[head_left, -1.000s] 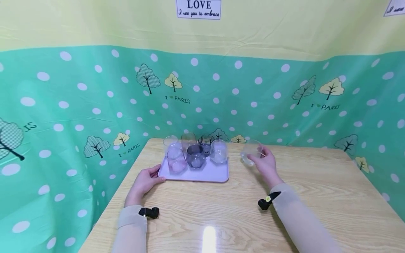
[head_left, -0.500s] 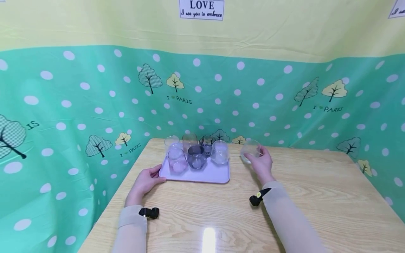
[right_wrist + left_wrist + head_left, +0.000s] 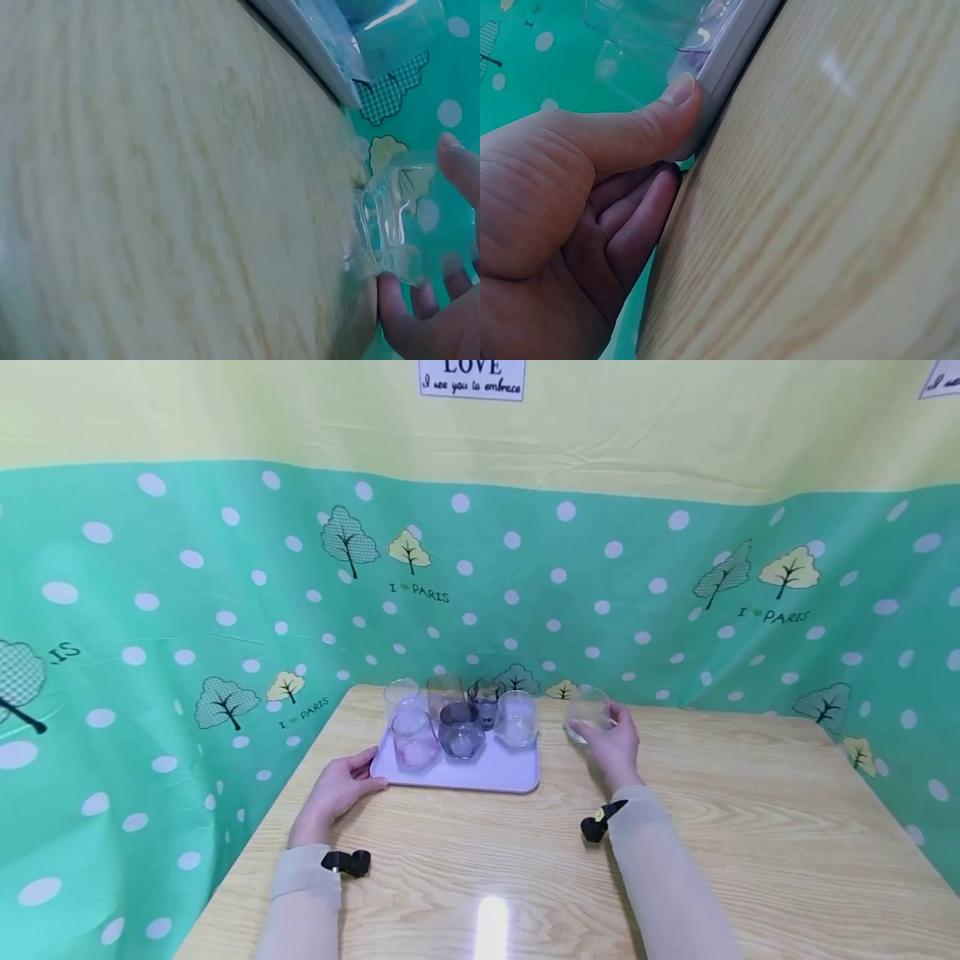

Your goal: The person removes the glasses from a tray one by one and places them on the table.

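From my head, I see my right hand (image 3: 617, 745) curled round a clear glass (image 3: 587, 714), thumb across its near face and fingers at its right side. The glass stands upright just to the right of a pale lilac tray (image 3: 480, 775), apart from it, above or on the wooden tabletop (image 3: 712, 827); I can't tell which. My left hand (image 3: 336, 789) grips the tray's near left corner. Six more glasses stand on the tray in two rows; the front-left glass (image 3: 415, 743) is nearest that hand, with a dark grey glass (image 3: 461, 735) beside it.

At my left wrist, my thumb presses the tray's rim while the fingers bend in below it, by the tabletop's edge.

At my right wrist, the clear glass sits between my thumb and fingers, with the tray's corner near but not touching it.
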Action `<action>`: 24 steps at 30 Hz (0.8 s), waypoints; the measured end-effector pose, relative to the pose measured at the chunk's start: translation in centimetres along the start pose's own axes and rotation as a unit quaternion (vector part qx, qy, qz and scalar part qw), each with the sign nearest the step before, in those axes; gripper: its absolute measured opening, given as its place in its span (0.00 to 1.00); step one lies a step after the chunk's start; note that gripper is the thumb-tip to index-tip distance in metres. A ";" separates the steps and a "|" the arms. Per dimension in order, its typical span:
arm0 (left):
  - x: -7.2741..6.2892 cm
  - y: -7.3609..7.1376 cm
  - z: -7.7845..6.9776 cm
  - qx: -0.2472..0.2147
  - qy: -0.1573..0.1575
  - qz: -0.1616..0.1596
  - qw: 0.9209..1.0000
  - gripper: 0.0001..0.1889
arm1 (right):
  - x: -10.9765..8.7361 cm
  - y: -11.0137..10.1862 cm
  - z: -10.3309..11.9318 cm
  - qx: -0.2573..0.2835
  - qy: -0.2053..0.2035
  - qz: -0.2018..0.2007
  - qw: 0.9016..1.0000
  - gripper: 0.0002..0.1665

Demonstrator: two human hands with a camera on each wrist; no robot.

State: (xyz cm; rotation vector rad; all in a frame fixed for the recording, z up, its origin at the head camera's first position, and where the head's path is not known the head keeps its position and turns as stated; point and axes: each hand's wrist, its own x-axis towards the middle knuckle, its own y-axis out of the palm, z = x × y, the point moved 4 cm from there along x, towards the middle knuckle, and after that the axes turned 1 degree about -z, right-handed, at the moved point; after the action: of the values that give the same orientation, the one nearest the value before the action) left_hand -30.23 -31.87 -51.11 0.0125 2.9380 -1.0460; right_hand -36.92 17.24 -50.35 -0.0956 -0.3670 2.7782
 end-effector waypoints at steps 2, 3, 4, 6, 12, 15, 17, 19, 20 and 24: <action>0.0 0.0 0.0 0.004 0.001 0.001 1.000 0.40 | 0.0 0.1 0.0 -0.001 0.001 0.001 1.000 0.59; 0.0 0.0 0.0 0.005 0.001 0.001 1.000 0.40 | 0.0 0.1 0.1 -0.001 0.000 0.002 1.000 0.60; 0.0 0.0 0.0 0.005 0.002 0.002 1.000 0.40 | 0.0 0.1 0.1 0.000 0.000 0.002 1.000 0.60; 0.0 0.0 -0.1 0.005 0.002 0.002 1.000 0.40 | 0.0 0.1 0.3 0.002 0.000 0.002 1.000 0.59; 0.0 0.1 -0.1 0.004 0.001 0.002 1.000 0.40 | -0.2 0.1 0.8 0.009 0.002 0.003 1.000 0.59; 0.0 0.1 -0.1 0.002 -0.004 0.001 1.000 0.40 | -0.1 0.2 1.0 0.006 0.000 0.004 1.000 0.58; 0.0 0.1 -0.2 -0.002 -0.006 0.001 1.000 0.40 | 0.0 0.3 1.1 0.003 -0.002 0.004 1.000 0.58; 0.0 0.1 -0.3 -0.005 -0.007 0.000 1.000 0.39 | 0.0 0.4 1.1 0.003 -0.001 0.005 1.000 0.58; 0.0 0.1 -0.3 -0.007 -0.007 0.000 1.000 0.40 | 0.1 0.4 1.1 0.003 0.001 0.006 1.000 0.58; -0.1 0.2 -0.3 -0.009 -0.007 0.001 1.000 0.40 | 0.3 0.6 1.0 0.006 0.009 0.007 1.000 0.58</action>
State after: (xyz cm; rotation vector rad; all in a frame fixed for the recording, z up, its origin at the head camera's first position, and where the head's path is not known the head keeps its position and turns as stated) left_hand -30.17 -31.57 -51.01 0.0065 2.9334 -1.0157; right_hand -37.45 16.58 -49.52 -0.1220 -0.3466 2.7903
